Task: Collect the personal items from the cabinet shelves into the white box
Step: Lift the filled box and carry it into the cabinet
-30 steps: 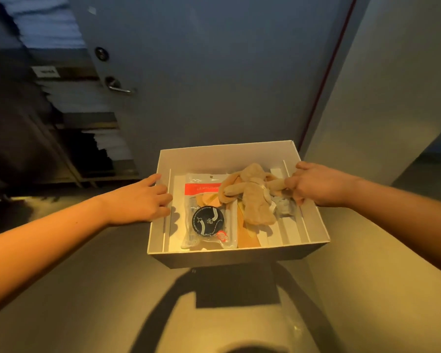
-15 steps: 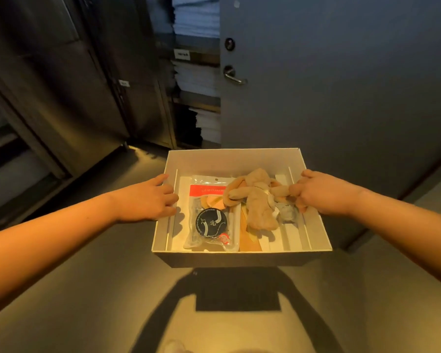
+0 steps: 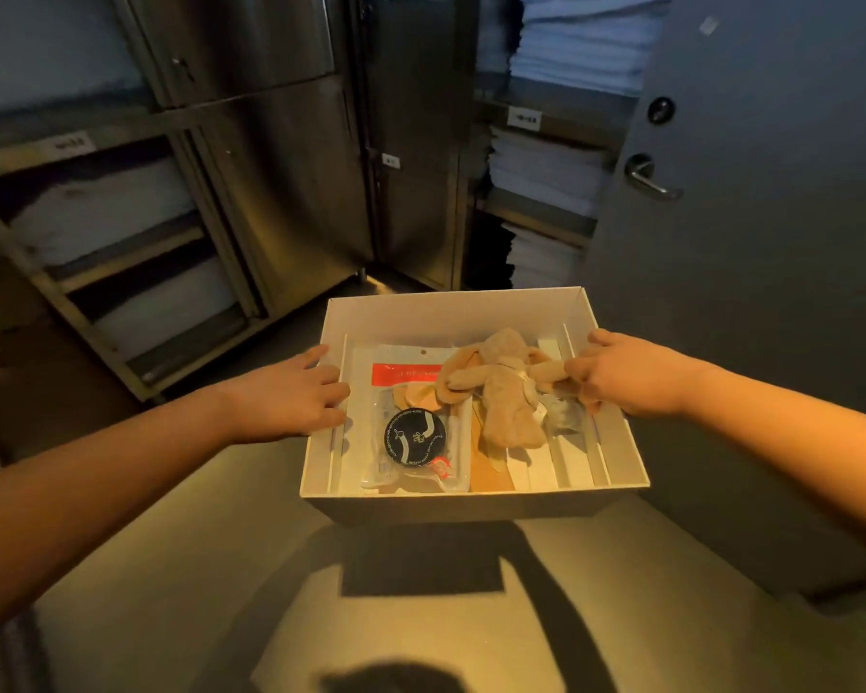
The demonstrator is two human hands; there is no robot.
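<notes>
I hold the white box in front of me, above the floor, one hand on each side wall.

Left hand: the fingers are closed over the left rim of the box, thumb on top of the wall near the far corner. The hand grips the box wall and nothing else.

Right hand: the fingers are curled shut at the right rim of the box. They also pinch one limb of the plush toy, so this hand bears on both the wall and the toy. How far the fingertips reach under the rim cannot be told.

Contents of the box:
- A clear plastic pouch lies flat on the left half, with a red label strip near its far end and a round black disc inside it.
- The tan plush toy lies across the right half, partly overlapping the pouch's far right corner.
- A small clear wrapped item sits just beside the toy, under my right hand; its nature cannot be told.
- A flat brown card shows on the bottom at the near edge, between pouch and right wall.

Surroundings: metal cabinets stand ahead and to the left, their open shelves holding folded white linen. A grey door with a lever handle stands to the right, behind the box.
</notes>
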